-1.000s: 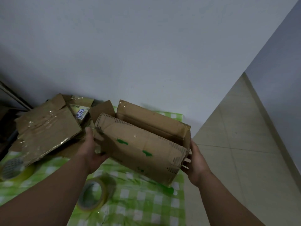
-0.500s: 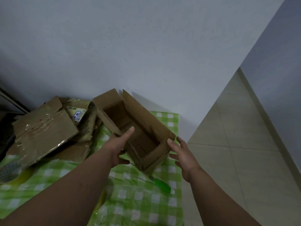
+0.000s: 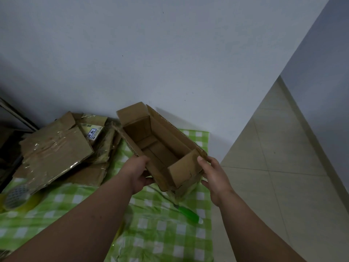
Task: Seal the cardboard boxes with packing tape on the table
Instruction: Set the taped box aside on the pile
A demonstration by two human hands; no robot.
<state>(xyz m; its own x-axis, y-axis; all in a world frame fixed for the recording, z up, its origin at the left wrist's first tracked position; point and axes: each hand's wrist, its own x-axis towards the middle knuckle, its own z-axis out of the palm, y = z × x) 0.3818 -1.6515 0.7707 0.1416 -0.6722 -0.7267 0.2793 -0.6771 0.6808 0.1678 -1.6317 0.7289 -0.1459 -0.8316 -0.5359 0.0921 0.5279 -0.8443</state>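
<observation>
A brown cardboard box stands on the table with its top open and its flaps up, empty inside. My left hand grips its left long wall near the close end, fingers curled over the edge. On the other side, my right hand holds the close right corner, thumb on the short end flap and fingers round the outside. A roll of packing tape lies at the table's far left. A second roll seen earlier is hidden under my left forearm.
A pile of flattened, taped cardboard fills the back left. In front of the box lies a green-handled cutter. The green checked tablecloth ends at about the box's right side; tiled floor lies beyond. A white wall stands behind.
The box was turned from lying on its side to standing with its opening up. Both hands then shifted to its near end, and my left hand's fingers curled onto the wall.
</observation>
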